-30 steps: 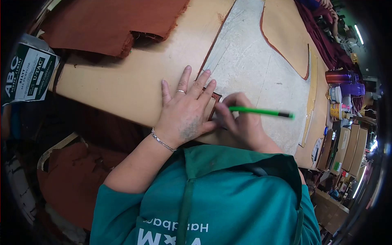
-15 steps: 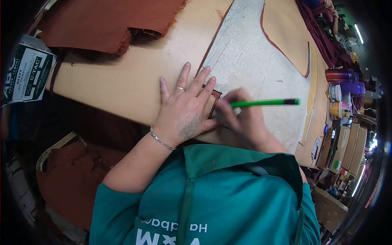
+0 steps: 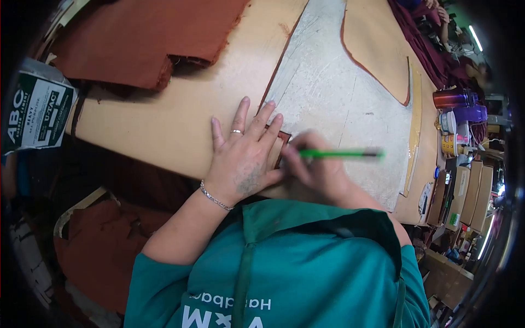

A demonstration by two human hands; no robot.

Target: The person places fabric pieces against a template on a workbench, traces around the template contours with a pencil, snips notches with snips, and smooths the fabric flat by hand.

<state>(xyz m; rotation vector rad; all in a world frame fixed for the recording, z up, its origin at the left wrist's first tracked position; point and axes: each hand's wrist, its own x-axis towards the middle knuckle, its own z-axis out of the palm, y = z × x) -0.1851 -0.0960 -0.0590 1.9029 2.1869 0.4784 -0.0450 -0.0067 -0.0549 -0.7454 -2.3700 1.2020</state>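
Observation:
My left hand (image 3: 245, 156) lies flat with its fingers spread, partly on the tan tabletop and partly over the edge of a large grey flat sheet (image 3: 322, 93). A thin red-brown border shows along that sheet's edges. In my right hand (image 3: 322, 172) is a green pencil (image 3: 347, 154) with a dark end, slanting over the sheet. Motion blurs this hand, and its fingers hide the pencil's tip. Between the two hands sits a small notch with a dark red-brown edge (image 3: 284, 136), close to my left fingertips.
Red-brown fabric (image 3: 131, 38) with frayed edges lies at the upper left, above a rubber cement can (image 3: 41, 112). More red-brown fabric (image 3: 98, 246) is low on the left. Cups (image 3: 455, 98) and cardboard boxes (image 3: 473, 194) line the right side. Another person's hand (image 3: 442, 13) shows at the top right.
The pencil and my right hand have shifted slightly left and down in view, the pencil now pointing a little more downward at its dark end. My left hand stays flat in place.

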